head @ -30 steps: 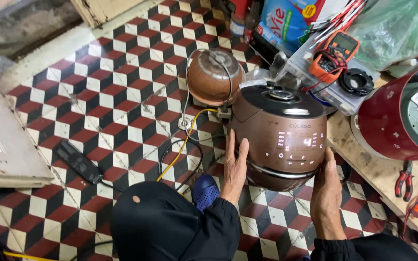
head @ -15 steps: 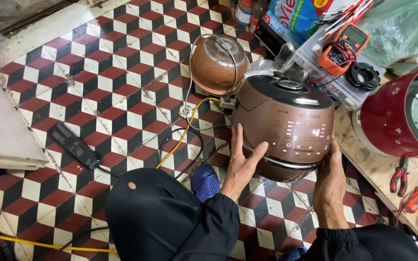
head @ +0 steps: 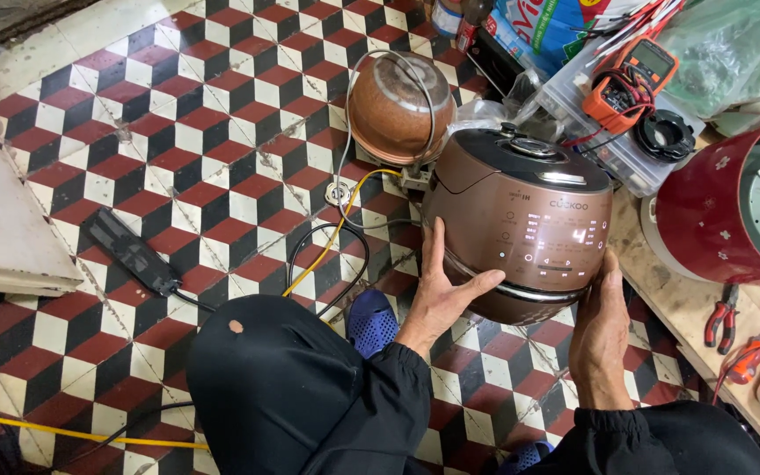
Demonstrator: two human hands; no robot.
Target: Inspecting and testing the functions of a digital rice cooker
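Observation:
A brown electric rice cooker (head: 521, 220) with a lit control panel stands tilted on the checkered floor in front of me. My left hand (head: 444, 295) lies flat against its lower left side, fingers spread. Its lower right side is cupped by my right hand (head: 600, 330). Behind the cooker a copper-coloured inner pot (head: 398, 105) lies on its side. A yellow wire (head: 336, 233) and black cables run from the cooker's back across the tiles. My dark-trousered knee (head: 283, 387) fills the lower middle.
A black power strip (head: 129, 251) lies on the left tiles beside a white panel (head: 2, 229). On the right stand a red appliance body (head: 723, 220), an orange multimeter (head: 626, 84) on a clear box, and red-handled pliers (head: 721, 315) on a wooden board.
The view has closed in on the cooker. Both hands stay on its sides, and the cooker has tipped slightly toward me.

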